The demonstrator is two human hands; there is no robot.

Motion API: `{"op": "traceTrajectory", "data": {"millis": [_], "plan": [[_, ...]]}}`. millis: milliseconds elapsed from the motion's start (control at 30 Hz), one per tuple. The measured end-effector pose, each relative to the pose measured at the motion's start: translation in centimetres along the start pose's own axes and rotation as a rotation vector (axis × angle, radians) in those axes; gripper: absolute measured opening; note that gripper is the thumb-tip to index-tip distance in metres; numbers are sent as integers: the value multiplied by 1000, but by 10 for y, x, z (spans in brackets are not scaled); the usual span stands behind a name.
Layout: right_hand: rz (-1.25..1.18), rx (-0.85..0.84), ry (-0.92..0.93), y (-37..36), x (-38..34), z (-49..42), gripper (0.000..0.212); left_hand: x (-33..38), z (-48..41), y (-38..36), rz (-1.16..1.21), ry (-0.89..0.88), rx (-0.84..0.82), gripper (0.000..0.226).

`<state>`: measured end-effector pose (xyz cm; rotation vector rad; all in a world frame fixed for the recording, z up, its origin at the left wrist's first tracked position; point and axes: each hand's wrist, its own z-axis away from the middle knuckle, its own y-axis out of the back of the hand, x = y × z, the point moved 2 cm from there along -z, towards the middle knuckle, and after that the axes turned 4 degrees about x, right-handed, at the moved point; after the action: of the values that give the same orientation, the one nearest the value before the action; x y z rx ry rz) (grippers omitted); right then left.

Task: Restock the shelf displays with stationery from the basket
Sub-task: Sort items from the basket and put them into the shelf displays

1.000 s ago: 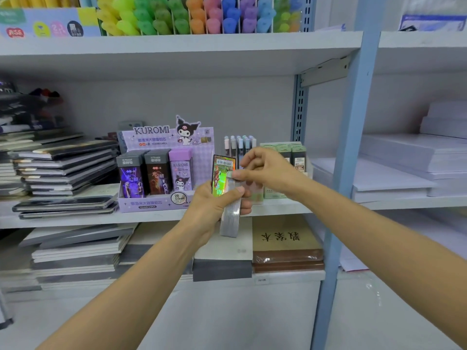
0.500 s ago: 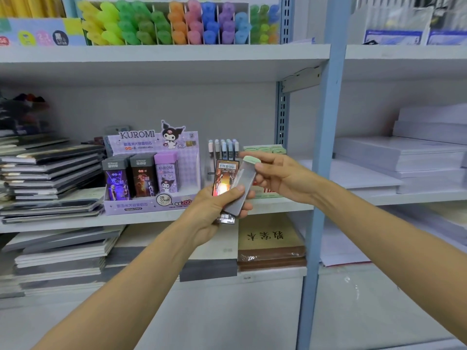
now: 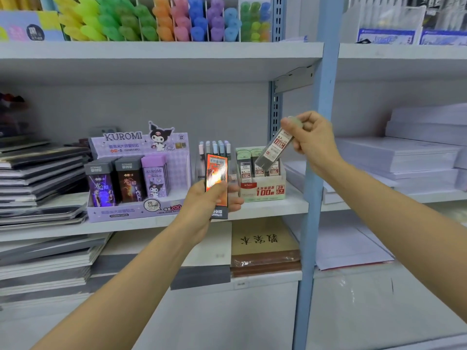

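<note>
We are pinching a grey lead case (image 3: 274,150) in our right hand (image 3: 313,140), at one o'clock above the green display box (image 3: 262,192); our left hand (image 3: 204,205) is gripping a holographic case (image 3: 216,180). Both are awaiting shelving.

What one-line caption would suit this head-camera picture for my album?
Right hand holds a clear lead case tilted above the display box; left hand grips an orange case.

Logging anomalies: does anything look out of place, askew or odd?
Only the orange case in the left hand: held cap-down, print inverted, unlike the upright cases in the Kuromi display. The right hand holds a lead tube tilted.
</note>
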<state>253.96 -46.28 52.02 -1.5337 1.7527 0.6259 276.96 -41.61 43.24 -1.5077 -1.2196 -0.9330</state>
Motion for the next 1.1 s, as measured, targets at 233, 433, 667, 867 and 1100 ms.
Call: {"op": "traceTrajectory", "data": {"millis": [233, 433, 667, 867, 1100], "plan": [[292, -83, 99, -16, 19, -16, 9, -7, -3, 11, -95, -81, -44, 14], [307, -181, 125, -42, 35, -10, 7, -11, -6, 15, -82, -82, -47, 21], [475, -273, 53, -60, 50, -3, 21, -16, -6, 23, -77, -58, -57, 30], [557, -258, 57, -61, 55, 0, 5, -16, -3, 24, -72, -49, -75, 33], [404, -217, 197, -65, 29, 22, 13, -16, 1, 25, -30, -65, -68, 26]]}}
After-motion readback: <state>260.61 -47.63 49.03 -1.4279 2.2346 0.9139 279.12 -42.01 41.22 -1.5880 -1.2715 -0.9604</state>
